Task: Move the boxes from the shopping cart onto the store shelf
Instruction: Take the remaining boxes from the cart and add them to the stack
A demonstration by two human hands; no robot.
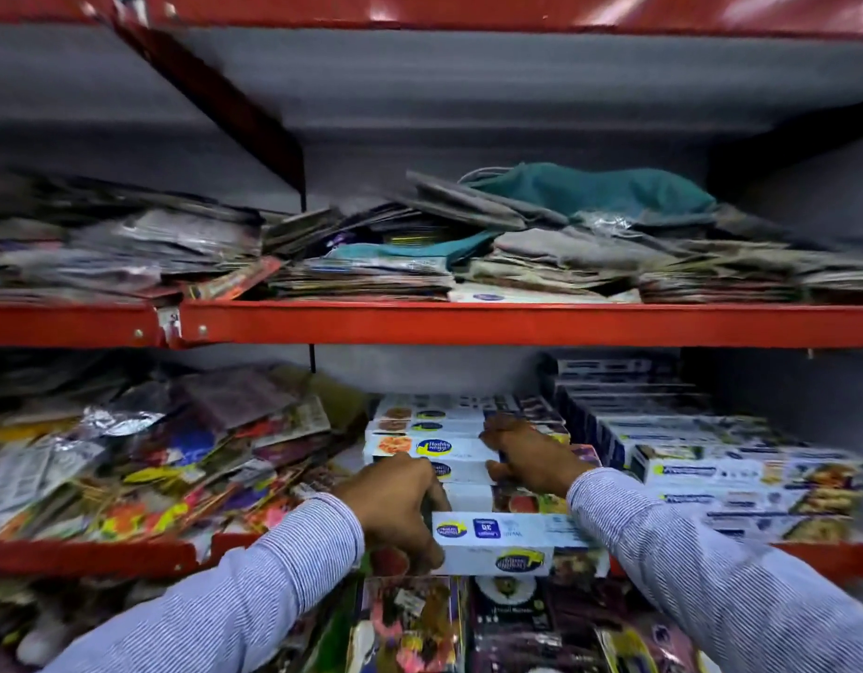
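A row of long white wrap boxes (432, 446) with yellow-and-blue logos lies stacked in the middle of the lower red shelf (94, 556). At the shelf's front edge sits the nearest box (509, 539), and my left hand (395, 507) grips its left end. My right hand (529, 456) rests flat on the boxes further back, fingers curled over one of them. Both arms wear striped blue-white sleeves. The shopping cart is out of view.
Loose colourful packets (152, 463) crowd the shelf left of the boxes. Blue-and-white boxes (721, 473) are stacked to the right. The upper shelf (468, 325) holds piles of flat packets and a teal cloth (599, 189). More packets (468, 624) hang below.
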